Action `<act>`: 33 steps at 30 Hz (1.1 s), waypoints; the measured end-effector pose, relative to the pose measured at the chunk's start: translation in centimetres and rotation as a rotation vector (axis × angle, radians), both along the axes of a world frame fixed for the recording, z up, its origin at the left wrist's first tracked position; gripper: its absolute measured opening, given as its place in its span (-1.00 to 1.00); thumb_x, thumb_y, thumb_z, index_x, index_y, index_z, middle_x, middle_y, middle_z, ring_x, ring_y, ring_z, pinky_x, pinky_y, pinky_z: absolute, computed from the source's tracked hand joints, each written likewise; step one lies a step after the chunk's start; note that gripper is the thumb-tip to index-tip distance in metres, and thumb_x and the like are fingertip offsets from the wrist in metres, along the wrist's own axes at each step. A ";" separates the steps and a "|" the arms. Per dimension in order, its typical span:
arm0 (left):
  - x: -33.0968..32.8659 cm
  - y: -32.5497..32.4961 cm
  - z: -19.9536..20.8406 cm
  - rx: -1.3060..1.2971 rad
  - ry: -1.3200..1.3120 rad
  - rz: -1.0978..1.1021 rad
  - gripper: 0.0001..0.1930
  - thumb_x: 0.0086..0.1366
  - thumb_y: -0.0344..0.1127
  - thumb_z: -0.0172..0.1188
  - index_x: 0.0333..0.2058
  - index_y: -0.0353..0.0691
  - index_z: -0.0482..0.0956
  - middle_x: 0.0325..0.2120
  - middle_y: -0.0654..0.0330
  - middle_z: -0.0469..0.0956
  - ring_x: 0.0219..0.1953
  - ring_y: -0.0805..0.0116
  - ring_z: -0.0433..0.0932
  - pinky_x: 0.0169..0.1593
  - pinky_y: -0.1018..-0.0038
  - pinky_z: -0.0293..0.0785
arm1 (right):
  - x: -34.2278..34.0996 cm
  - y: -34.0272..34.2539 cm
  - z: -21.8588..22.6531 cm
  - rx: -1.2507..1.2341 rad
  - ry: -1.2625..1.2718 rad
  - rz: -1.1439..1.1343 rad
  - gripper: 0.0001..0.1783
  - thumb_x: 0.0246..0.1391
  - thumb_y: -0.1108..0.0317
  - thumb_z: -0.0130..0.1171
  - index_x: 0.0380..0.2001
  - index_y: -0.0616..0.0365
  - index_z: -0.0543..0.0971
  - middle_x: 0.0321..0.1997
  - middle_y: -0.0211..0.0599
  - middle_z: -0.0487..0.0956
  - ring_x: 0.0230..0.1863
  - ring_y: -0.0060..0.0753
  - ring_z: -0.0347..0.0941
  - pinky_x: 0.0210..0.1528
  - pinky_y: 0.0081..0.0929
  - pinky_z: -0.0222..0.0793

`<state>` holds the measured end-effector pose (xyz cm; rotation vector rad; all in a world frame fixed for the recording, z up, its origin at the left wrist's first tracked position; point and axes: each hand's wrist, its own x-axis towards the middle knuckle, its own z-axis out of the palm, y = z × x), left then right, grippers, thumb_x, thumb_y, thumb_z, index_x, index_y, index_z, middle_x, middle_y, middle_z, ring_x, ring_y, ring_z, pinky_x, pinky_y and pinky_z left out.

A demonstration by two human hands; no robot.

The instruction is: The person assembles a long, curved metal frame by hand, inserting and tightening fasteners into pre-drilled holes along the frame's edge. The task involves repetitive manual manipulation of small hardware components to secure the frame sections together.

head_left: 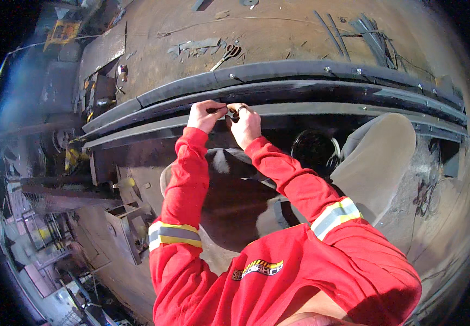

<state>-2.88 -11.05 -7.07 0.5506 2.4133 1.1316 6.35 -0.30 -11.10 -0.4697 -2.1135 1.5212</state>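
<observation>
A long dark beam point(294, 91) of several parallel rails runs across in front of me, with bolts point(359, 71) sticking out along its far rail. My left hand point(204, 116) is over the nearer rails, its thumb and fingers pinched together. Close beside it, fingertips nearly touching, my right hand point(245, 126) is curled, also in a pinch. Whatever small thing is between the fingertips is too small and shaded to make out. Both hands are at the beam's near side, left of its middle; whether they touch the metal I cannot tell.
Beyond the beam lie scissors point(228, 55) and a pile of dark metal strips point(373, 41). A round dark bucket point(316, 149) stands near my bent leg point(379, 157). An open metal box point(128, 217) sits at the left, with cluttered gear point(55, 244) past it.
</observation>
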 end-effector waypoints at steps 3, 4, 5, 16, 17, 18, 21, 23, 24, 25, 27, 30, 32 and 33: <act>-1.5 0.1 0.7 -0.022 -0.081 -0.130 -0.76 0.06 -0.34 0.24 -0.29 -0.31 0.59 -0.42 0.18 0.59 -0.36 0.51 0.51 -0.31 0.56 0.43 | -1.1 -1.1 -0.9 -0.063 0.054 -0.047 -0.71 -0.29 0.49 0.26 -0.35 0.14 0.55 -0.34 -0.14 0.57 -0.30 -0.12 0.51 -0.24 -0.33 0.43; -1.6 0.4 1.4 -0.076 -0.106 -0.125 -0.77 0.05 -0.33 0.23 -0.31 -0.33 0.59 -0.44 0.16 0.59 -0.36 0.49 0.52 -0.29 0.56 0.43 | -1.4 -1.3 -1.4 -0.081 0.081 -0.070 -0.71 -0.29 0.49 0.26 -0.35 0.14 0.56 -0.34 -0.14 0.57 -0.30 -0.12 0.52 -0.24 -0.33 0.44; -1.7 0.6 2.2 -0.130 -0.129 -0.121 -0.77 0.05 -0.32 0.22 -0.34 -0.35 0.59 -0.46 0.14 0.59 -0.37 0.48 0.52 -0.28 0.55 0.43 | -1.7 -1.4 -1.8 -0.099 0.108 -0.094 -0.72 -0.29 0.49 0.26 -0.36 0.14 0.57 -0.34 -0.14 0.57 -0.31 -0.11 0.52 -0.25 -0.33 0.44; -6.3 2.2 -0.1 -0.371 0.674 -0.582 -0.64 -0.13 -0.27 0.28 -0.27 -0.16 0.55 -0.32 0.08 0.50 -0.17 0.07 0.45 -0.06 0.29 0.37 | -4.0 -1.6 -1.7 -0.610 -0.201 -0.376 -0.83 -0.29 0.52 0.24 -0.48 0.25 0.59 -0.48 -0.12 0.60 -0.46 -0.26 0.55 -0.32 -0.42 0.44; -7.0 2.3 -0.7 -0.385 0.621 -0.605 -0.62 -0.13 -0.27 0.28 -0.24 -0.13 0.55 -0.27 0.10 0.50 -0.12 0.10 0.43 -0.03 0.28 0.34 | -4.7 -1.9 -1.9 -0.817 -0.178 -0.426 -0.84 -0.28 0.52 0.23 -0.49 0.26 0.59 -0.49 -0.15 0.60 -0.47 -0.30 0.55 -0.33 -0.43 0.44; -7.5 2.8 -1.2 -0.395 0.569 -0.634 -0.61 -0.13 -0.26 0.28 -0.22 -0.10 0.54 -0.22 0.13 0.49 -0.07 0.12 0.41 0.00 0.27 0.32 | -5.3 -2.0 -2.5 -1.023 -0.147 -0.481 -0.85 -0.27 0.51 0.23 -0.50 0.27 0.59 -0.50 -0.18 0.61 -0.48 -0.33 0.55 -0.34 -0.43 0.45; -8.3 3.5 -1.8 -0.282 0.518 -0.654 -0.67 -0.08 -0.28 0.24 -0.26 -0.19 0.56 -0.26 0.02 0.53 -0.15 0.05 0.48 -0.07 0.27 0.39 | -6.5 -2.1 -4.0 -0.969 -0.199 -0.536 -0.89 -0.15 0.59 0.19 -0.45 0.33 0.54 -0.50 -0.26 0.56 -0.48 -0.42 0.52 -0.46 -0.54 0.50; -8.7 3.8 -1.4 -0.258 0.477 -0.685 -0.69 -0.08 -0.28 0.24 -0.29 -0.22 0.57 -0.32 -0.02 0.54 -0.22 0.02 0.50 -0.11 0.27 0.41 | -7.1 -2.4 -4.6 -0.927 -0.255 -0.587 -0.88 -0.21 0.58 0.22 -0.49 0.35 0.55 -0.47 -0.23 0.58 -0.47 -0.39 0.54 -0.43 -0.48 0.51; -8.8 3.6 -1.1 -0.254 0.472 -0.692 -0.70 -0.08 -0.28 0.25 -0.31 -0.22 0.57 -0.36 -0.03 0.54 -0.25 0.01 0.51 -0.14 0.27 0.43 | -7.3 -2.5 -4.5 -0.844 -0.326 -0.624 -0.87 -0.26 0.56 0.22 -0.52 0.34 0.56 -0.45 -0.14 0.58 -0.43 -0.29 0.54 -0.37 -0.44 0.49; -8.8 3.5 -1.1 -0.251 0.467 -0.698 -0.71 -0.08 -0.27 0.25 -0.33 -0.23 0.58 -0.39 -0.04 0.55 -0.29 0.00 0.52 -0.16 0.27 0.44 | -7.4 -2.6 -4.4 -0.761 -0.397 -0.661 -0.86 -0.31 0.53 0.21 -0.54 0.34 0.57 -0.43 -0.06 0.59 -0.39 -0.18 0.55 -0.32 -0.39 0.47; -9.1 3.4 -1.3 -0.226 0.479 -0.706 -0.71 -0.09 -0.26 0.25 -0.34 -0.23 0.58 -0.40 -0.03 0.55 -0.29 0.00 0.52 -0.16 0.27 0.44 | -7.3 -2.2 -2.5 -0.569 -0.580 -0.653 -0.77 -0.35 0.49 0.22 -0.49 0.35 0.55 -0.35 0.03 0.57 -0.24 0.02 0.52 -0.18 -0.30 0.44; -9.3 3.4 -1.4 -0.220 0.481 -0.707 -0.70 -0.11 -0.25 0.28 -0.36 -0.27 0.57 -0.42 -0.03 0.55 -0.32 -0.01 0.52 -0.21 0.27 0.44 | -8.4 -2.8 -4.1 -0.524 -0.612 -0.724 -0.66 -0.34 0.45 0.25 -0.37 0.35 0.52 -0.29 0.03 0.55 -0.17 0.02 0.49 -0.09 -0.28 0.42; -9.2 3.0 -1.9 -0.220 0.485 -0.696 -0.69 -0.11 -0.24 0.29 -0.38 -0.29 0.56 -0.43 -0.02 0.55 -0.33 0.00 0.52 -0.23 0.27 0.43 | -8.5 -3.0 -3.5 -0.476 -0.677 -0.767 -0.62 -0.33 0.43 0.27 -0.33 0.33 0.51 -0.24 0.03 0.53 -0.14 0.00 0.47 -0.05 -0.27 0.40; -9.3 3.1 -2.0 -0.215 0.498 -0.688 -0.70 -0.11 -0.24 0.29 -0.38 -0.29 0.56 -0.44 -0.02 0.55 -0.33 0.00 0.52 -0.23 0.27 0.43 | -8.6 -2.9 -2.9 -0.449 -0.705 -0.788 -0.61 -0.33 0.42 0.28 -0.31 0.32 0.50 -0.22 0.02 0.53 -0.12 -0.01 0.46 -0.04 -0.27 0.39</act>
